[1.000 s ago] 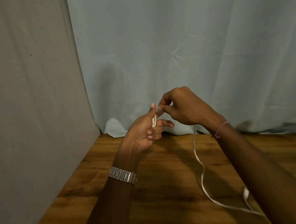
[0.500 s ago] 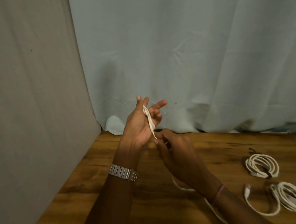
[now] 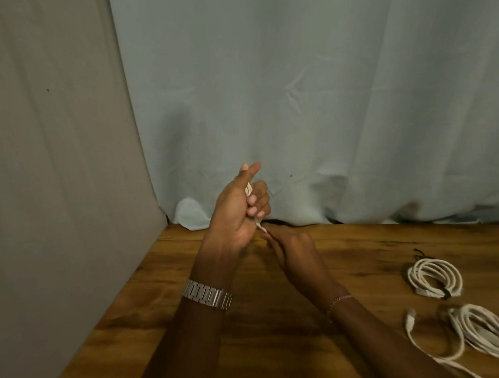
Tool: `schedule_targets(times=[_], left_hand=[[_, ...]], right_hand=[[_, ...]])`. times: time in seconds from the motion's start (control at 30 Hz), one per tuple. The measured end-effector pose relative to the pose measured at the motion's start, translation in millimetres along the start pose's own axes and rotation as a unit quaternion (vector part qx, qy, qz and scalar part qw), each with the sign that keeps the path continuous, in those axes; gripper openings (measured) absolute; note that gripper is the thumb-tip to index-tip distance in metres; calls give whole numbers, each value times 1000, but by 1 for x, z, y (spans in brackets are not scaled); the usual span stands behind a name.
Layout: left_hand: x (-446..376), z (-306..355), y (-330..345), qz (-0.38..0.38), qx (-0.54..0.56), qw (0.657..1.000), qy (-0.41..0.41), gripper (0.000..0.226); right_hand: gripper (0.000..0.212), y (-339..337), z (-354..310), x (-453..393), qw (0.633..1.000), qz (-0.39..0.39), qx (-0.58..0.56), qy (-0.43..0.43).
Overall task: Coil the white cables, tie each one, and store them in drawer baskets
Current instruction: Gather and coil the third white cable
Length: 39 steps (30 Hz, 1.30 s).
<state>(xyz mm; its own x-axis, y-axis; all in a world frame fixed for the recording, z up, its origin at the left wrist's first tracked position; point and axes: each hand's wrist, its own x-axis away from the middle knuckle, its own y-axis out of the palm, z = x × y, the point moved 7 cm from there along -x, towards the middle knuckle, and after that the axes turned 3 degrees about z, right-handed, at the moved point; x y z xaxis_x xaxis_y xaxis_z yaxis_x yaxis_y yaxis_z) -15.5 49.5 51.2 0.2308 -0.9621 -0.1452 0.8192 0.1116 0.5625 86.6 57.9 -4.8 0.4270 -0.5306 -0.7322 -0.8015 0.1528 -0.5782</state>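
fingers [image 3: 256, 198] of left hand [image 3: 238, 213] curl round cable [image 3: 248, 189]

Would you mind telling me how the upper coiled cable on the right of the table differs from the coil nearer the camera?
The upper coil is a neat round loop; the nearer coil is longer and flatter. The upper coil has a dark tie round its lower right side; no tie shows on the nearer coil. A loose end with a plug curls out of the nearer coil; none trails from the upper coil. Both are white and lie on the wooden table.
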Motion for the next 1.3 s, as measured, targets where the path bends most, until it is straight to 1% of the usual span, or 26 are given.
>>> schedule_targets(times=[0.1, 0.17, 0.23, 0.3, 0.37, 0.43, 0.5, 0.57, 0.63, 0.73, 0.83, 0.93, 1.0, 1.07, 1.13, 1.2, 1.3], left_hand=[[3, -1, 7, -40, -17, 999, -31, 50], [9, -6, 15, -104, -33, 990, -90, 53], [17, -11, 22, -181, -53, 970, -151, 58], [25, -18, 28, -246, -75, 945, -202, 60], [32, -25, 32, -291, -95, 921, -240, 61], [36, -30, 34, -310, -110, 907, -263, 61], [38, -32, 34, -307, -122, 904, -272, 63], [37, -33, 33, -295, -130, 906, -276, 64], [33, -39, 30, -258, -139, 914, -280, 66], [22, -45, 25, -185, -130, 937, -265, 73], [18, -46, 29, -166, -108, 947, -254, 78], [17, -45, 30, -163, -75, 952, -247, 76], [15, -43, 29, -177, -44, 952, -248, 75], [11, -39, 24, -171, -26, 956, -237, 71], [9, -34, 21, -160, -25, 963, -214, 57], [7, -32, 21, -137, -30, 971, -191, 43], [5, -31, 21, -100, -2, 980, -172, 32]], right_hand=[[16, 3, 2, -7, 999, -20, -47, -12], [19, 3, 9, -17, 996, -40, -82, -25], [23, 0, 16, -29, 994, -64, -88, -27], [25, -5, 20, -37, 993, -91, -71, -36], [25, -13, 24, -46, 991, -117, -44, -42], [15, -28, 19, -57, 990, -115, -31, -72], [13, -41, 6, -73, 989, -103, -21, -104], [11, -49, 3, -90, 986, -115, -17, -120], [9, -63, 1, -107, 986, -112, 13, -119], [10, -87, -10, -121, 980, -111, 114, -116], [17, -98, -25, -118, 969, -91, 197, -120], [26, -101, -31, -108, 974, -70, 193, -96], [26, -102, -32, -99, 982, -65, 161, -78], [23, -103, -37, -88, 987, -59, 136, -62], [22, -102, -44, -74, 989, -50, 126, -53], [24, -99, -48, -61, 989, -49, 137, -36], [22, -95, -47, -40, 986, -55, 158, 2]])
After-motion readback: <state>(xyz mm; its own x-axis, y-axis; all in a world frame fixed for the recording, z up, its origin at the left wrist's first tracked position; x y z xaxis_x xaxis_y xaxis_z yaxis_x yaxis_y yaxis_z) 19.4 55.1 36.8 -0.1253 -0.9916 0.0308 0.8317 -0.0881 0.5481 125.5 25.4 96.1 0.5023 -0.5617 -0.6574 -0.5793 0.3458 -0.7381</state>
